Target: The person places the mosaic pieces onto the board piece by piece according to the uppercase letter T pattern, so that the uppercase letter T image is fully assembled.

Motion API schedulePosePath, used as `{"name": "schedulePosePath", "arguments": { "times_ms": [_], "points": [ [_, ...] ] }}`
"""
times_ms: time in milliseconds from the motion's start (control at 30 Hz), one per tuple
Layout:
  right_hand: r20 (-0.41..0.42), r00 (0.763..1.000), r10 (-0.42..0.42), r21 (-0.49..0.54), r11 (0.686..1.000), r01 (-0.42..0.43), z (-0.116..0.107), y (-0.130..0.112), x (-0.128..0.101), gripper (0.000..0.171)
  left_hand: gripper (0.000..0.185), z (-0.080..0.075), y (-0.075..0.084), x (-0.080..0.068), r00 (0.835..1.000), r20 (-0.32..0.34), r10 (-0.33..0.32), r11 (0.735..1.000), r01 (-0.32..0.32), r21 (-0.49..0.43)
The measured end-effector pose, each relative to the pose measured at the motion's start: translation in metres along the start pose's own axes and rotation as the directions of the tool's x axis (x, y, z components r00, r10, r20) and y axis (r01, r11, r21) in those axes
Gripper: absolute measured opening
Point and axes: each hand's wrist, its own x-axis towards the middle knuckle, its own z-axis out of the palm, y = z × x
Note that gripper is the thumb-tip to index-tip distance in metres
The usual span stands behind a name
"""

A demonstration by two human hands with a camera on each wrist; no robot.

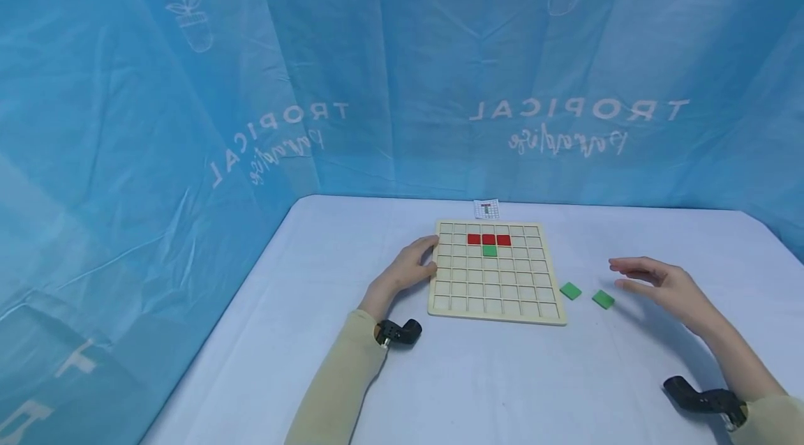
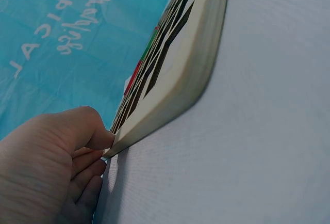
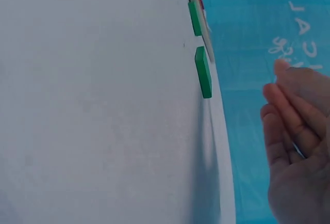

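A pale wooden grid board (image 1: 496, 309) lies on the white table. Three red tiles (image 1: 488, 239) fill a row near its far edge, and one green tile (image 1: 490, 250) sits just below the middle red one. My left hand (image 1: 411, 265) holds the board's left edge (image 2: 170, 97), fingers curled against it. Two loose green tiles (image 1: 570, 291) (image 1: 603, 299) lie on the table right of the board, also visible in the right wrist view (image 3: 203, 72). My right hand (image 1: 653, 281) hovers just right of them, fingers straight and empty.
A small printed pattern card (image 1: 486, 208) lies beyond the board's far edge. The white table (image 1: 502, 375) is backed by a blue curtain (image 1: 402, 68) on the far and left sides. Black wrist camera mounts (image 1: 397, 332) sit on both forearms.
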Motion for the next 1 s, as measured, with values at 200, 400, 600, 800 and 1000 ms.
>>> {"name": "schedulePosePath", "arguments": {
  "times_ms": [200,400,600,800,1000],
  "points": [
    [0.027,1.0,0.009,-0.028,1.0,-0.009,0.006,0.007,-0.007,0.042,0.064,0.001,-0.002,0.0,1.0,0.002,0.001,1.0,-0.001,-0.009],
    [0.045,0.999,-0.006,-0.059,0.998,0.009,0.015,0.012,-0.011,0.04,0.064,0.001,0.0,0.0,1.0,-0.002,-0.006,1.0,0.006,-0.015],
    [0.046,0.999,0.025,-0.128,0.992,-0.019,0.021,0.017,-0.011,0.043,0.064,0.002,-0.001,0.0,1.0,-0.003,-0.014,1.0,0.014,-0.012],
    [0.025,1.0,0.018,-0.15,0.989,-0.014,0.023,0.018,-0.011,0.042,0.064,0.001,-0.001,0.001,1.0,-0.007,-0.001,1.0,0.001,-0.011],
    [0.052,0.999,0.002,-0.142,0.99,0.005,0.024,0.019,-0.01,0.041,0.063,0.001,-0.001,0.001,1.0,-0.004,0.004,1.0,-0.004,-0.003]
  ]
}}
